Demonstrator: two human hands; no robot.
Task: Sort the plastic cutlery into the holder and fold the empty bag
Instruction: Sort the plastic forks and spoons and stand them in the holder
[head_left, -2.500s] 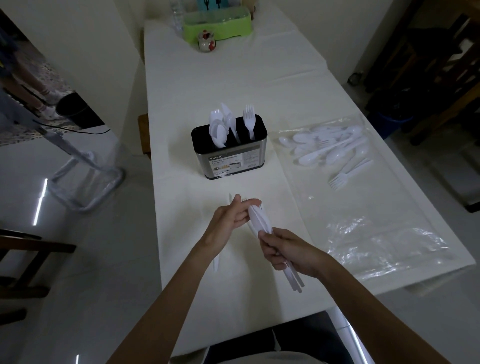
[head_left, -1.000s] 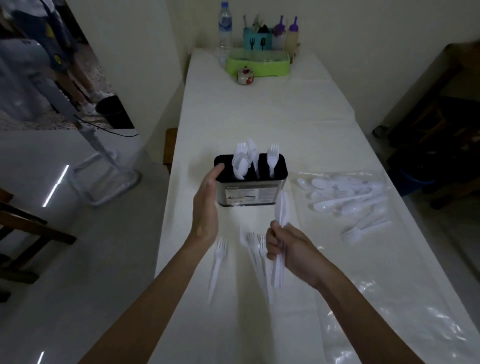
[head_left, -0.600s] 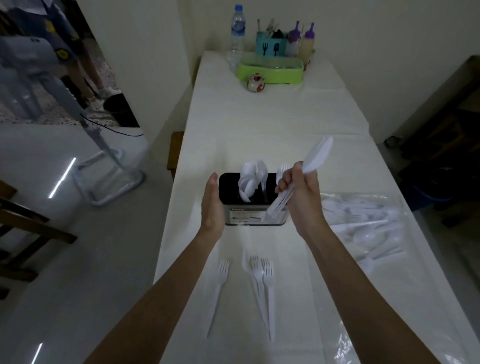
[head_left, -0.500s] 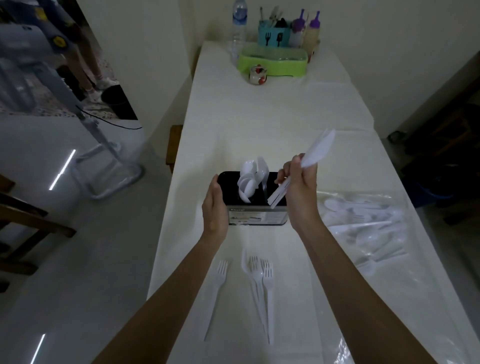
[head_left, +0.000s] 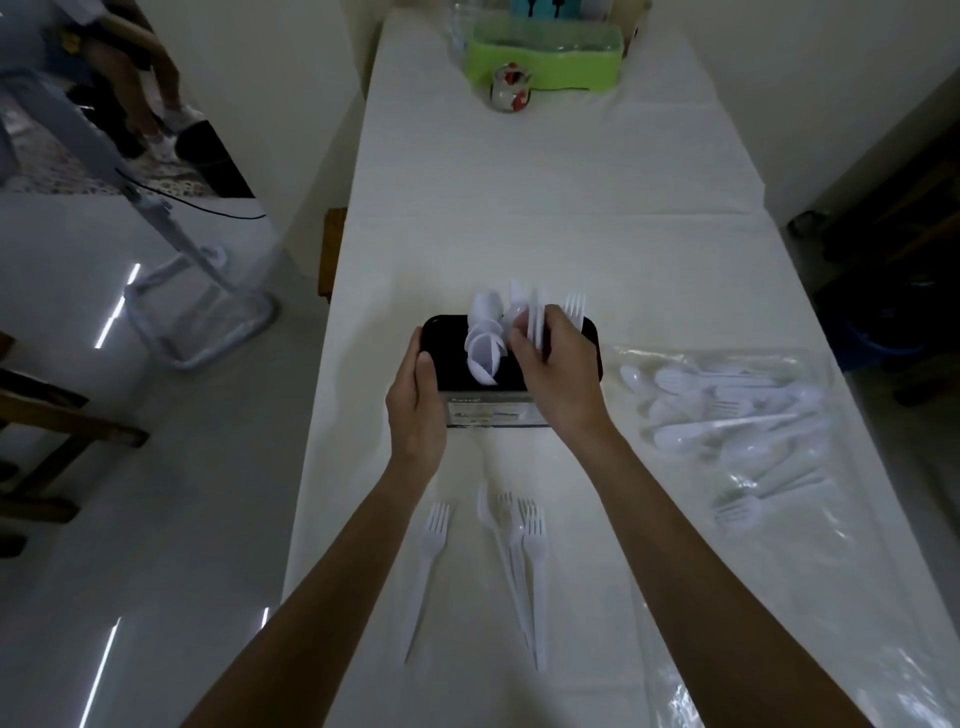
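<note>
Nearest the table's front edge, a single white fork lies loose on the cloth, and just right of it a small bunch of forks lies overlapped, tines pointing away; how many are in the bunch is hard to tell. Along the right edge spreads the clear plastic bag, flat on the table and still holding a heap of white spoons and forks; its near end runs out of view at the lower right corner.

Beyond the loose forks stands the black-topped holder, metal-sided with a label on its front. Spoons stand in its left part and a fork rises at its right; the dividers inside are hidden by the hands. The left hand grips the holder's left end, thumb over the rim and fingers wrapped round the side. The right hand is over the opening, fingers pinched on a bundle of white knives held upright, their lower ends hidden in or behind the holder.

At the far end sit a green tray and a small jar, the things behind them cut off by the frame
</note>
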